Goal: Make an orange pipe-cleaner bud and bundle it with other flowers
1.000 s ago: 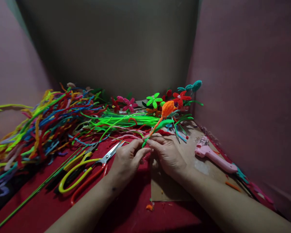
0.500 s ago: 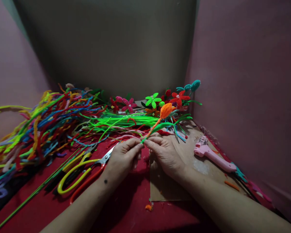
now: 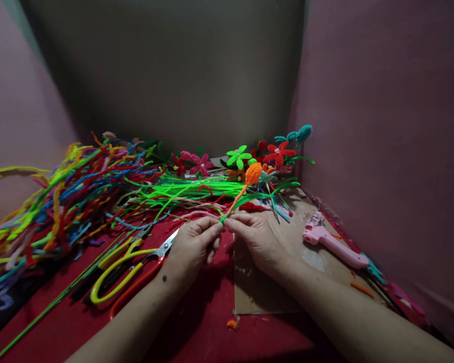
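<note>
An orange pipe-cleaner flower (image 3: 253,174) with a twisted orange stem leans up and to the right between my hands. Green pipe cleaner (image 3: 222,220) is wrapped round its lower stem. My left hand (image 3: 196,242) pinches this green part between thumb and forefinger. Close against it, my right hand (image 3: 255,239) is also closed on the stem's lower end, thumb and fingertips together. A long green leaf (image 3: 245,200) rises beside the orange stem. What lies inside the curled fingers is hidden.
Scissors (image 3: 164,247) and yellow-handled pliers (image 3: 124,247) lie left of my hands. A pink glue gun (image 3: 335,244) rests on cardboard (image 3: 265,297) at the right. Colourful pipe cleaners (image 3: 75,191) are heaped at the left; green ones (image 3: 196,187) and finished flowers (image 3: 239,156) lie behind.
The orange flower head has swung slightly left and down. Both hands keep their pinch in nearly the same place.
</note>
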Motion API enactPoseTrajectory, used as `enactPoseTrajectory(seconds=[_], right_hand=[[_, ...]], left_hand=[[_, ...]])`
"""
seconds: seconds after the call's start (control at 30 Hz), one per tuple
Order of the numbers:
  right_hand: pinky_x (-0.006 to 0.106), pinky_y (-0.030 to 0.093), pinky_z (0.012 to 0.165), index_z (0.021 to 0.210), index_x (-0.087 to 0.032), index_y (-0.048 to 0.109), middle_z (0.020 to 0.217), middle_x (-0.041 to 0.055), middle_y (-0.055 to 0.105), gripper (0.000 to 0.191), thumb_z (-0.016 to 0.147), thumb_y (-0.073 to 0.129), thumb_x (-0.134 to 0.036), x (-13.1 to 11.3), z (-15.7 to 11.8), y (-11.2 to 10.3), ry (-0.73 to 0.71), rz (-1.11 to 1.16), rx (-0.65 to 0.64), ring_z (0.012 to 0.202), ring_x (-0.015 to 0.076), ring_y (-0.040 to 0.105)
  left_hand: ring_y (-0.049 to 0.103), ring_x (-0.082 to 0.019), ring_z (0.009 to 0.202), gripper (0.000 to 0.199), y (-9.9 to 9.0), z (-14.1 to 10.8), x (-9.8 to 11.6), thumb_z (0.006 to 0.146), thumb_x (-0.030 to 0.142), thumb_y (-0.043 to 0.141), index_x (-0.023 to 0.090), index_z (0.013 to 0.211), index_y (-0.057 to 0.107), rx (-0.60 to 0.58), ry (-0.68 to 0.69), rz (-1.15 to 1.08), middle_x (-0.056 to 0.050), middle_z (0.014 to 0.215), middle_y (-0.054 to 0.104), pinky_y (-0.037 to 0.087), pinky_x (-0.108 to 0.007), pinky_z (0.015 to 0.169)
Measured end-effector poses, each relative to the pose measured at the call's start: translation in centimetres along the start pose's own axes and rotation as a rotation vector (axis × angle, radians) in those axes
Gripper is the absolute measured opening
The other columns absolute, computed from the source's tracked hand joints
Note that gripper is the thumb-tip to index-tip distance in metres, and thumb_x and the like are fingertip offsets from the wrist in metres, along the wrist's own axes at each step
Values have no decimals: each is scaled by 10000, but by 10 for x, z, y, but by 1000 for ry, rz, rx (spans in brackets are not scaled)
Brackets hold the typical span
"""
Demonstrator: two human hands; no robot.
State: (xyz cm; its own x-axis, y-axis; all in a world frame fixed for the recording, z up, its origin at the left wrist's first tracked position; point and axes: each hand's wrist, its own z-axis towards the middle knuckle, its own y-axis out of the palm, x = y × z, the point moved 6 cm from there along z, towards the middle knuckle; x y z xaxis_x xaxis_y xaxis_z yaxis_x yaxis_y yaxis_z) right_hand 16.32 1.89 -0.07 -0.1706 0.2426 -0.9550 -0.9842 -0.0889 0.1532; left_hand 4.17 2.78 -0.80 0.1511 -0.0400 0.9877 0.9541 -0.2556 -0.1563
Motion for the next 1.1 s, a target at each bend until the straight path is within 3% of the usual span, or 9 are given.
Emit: enactPoseTrajectory(seconds=[0.2,0.27,0.37,0.57,0.7,0.87,1.0,1.1], right_hand=[[272,384,681,666,-166,719,639,-11,624,132,697,630,-259,4,0,-4,32,4,37,648,128,502],[277,394,704,673,-175,724,654,-10,642,121,699,629,-246,4,0,-4,26,49,42,672,136,516],[278,398,715,646,-168,716,667,1,651,95,678,647,-225,6,0,-3,53,127,58,683,137,526],[252,405,614,671,-135,685,641,11,627,75,659,669,-207,19,3,3,166,415,-5,595,111,527],[235,419,569,686,-133,665,633,4,602,83,691,659,-216,24,4,5,162,486,-70,566,101,531],[209,413,551,638,-132,630,594,-11,581,108,692,668,-217,22,3,7,176,460,-71,543,84,522],[220,398,509,683,-142,624,592,-17,568,146,672,691,-272,28,1,5,242,410,-9,511,92,521],[224,342,432,675,-153,616,572,-25,537,178,686,670,-323,30,-2,0,258,308,55,438,86,464]], left_hand=[[354,-57,421,172,-3,-6,11,787,317,541,173,705,586,156,222,270,61,505,424,285,-172,395],[358,-58,422,167,-3,-7,11,787,312,544,174,704,588,159,226,259,61,504,424,292,-172,398],[348,-45,363,170,-1,-3,2,782,321,556,171,702,565,74,88,62,70,479,436,252,-164,349],[223,-1,271,160,15,2,-11,797,308,570,167,737,524,-220,-173,-454,89,470,446,188,-120,274],[192,14,267,138,22,-2,-12,826,273,548,155,756,532,-333,-227,-615,95,474,418,194,-99,269],[175,22,266,144,27,-2,-16,832,267,537,141,762,540,-366,-256,-714,93,475,404,190,-94,278],[201,-1,269,183,28,-1,-19,824,326,530,158,751,531,-326,-228,-584,89,477,407,205,-133,285],[362,-48,324,247,19,0,-16,823,351,510,165,663,528,-159,-52,-185,42,502,491,267,-174,341]])
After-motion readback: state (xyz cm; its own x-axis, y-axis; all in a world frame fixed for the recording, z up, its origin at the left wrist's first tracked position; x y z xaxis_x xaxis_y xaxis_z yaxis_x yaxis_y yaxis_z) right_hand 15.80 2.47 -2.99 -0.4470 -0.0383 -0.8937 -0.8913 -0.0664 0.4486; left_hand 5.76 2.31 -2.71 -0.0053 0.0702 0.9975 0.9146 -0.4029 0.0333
